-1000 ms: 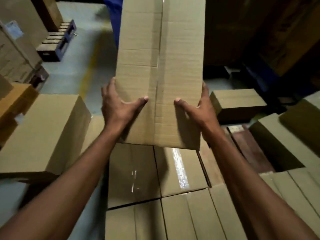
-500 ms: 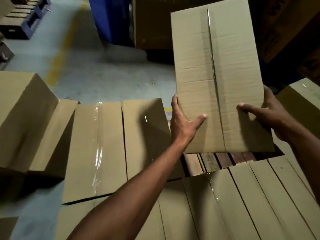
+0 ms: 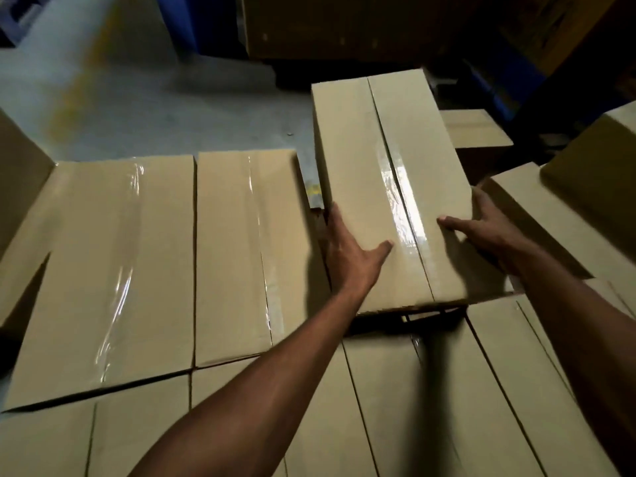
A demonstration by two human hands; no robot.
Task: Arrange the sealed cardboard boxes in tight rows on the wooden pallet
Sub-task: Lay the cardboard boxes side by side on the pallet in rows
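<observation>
A long sealed cardboard box (image 3: 375, 160) with clear tape along its top seam lies tilted at centre right, its near end over a dark gap in the row. My left hand (image 3: 347, 249) grips its left side with the thumb on top. My right hand (image 3: 488, 228) holds its right side, thumb on the lid. Two taped boxes (image 3: 103, 256) (image 3: 241, 242) lie side by side to its left. A near row of boxes (image 3: 385, 407) runs under my forearms. The pallet is hidden beneath the boxes.
More boxes (image 3: 537, 215) crowd the right side, one stacked higher (image 3: 599, 160). A small box (image 3: 476, 129) sits behind the held one. Grey concrete floor (image 3: 179, 108) with a yellow stripe (image 3: 75, 87) lies beyond. A large carton (image 3: 344, 25) and blue frame (image 3: 179, 25) stand at the back.
The box came down from upright in front of me to lying nearly flat, low in the gap beside the two taped boxes. Both hands stayed on its sides.
</observation>
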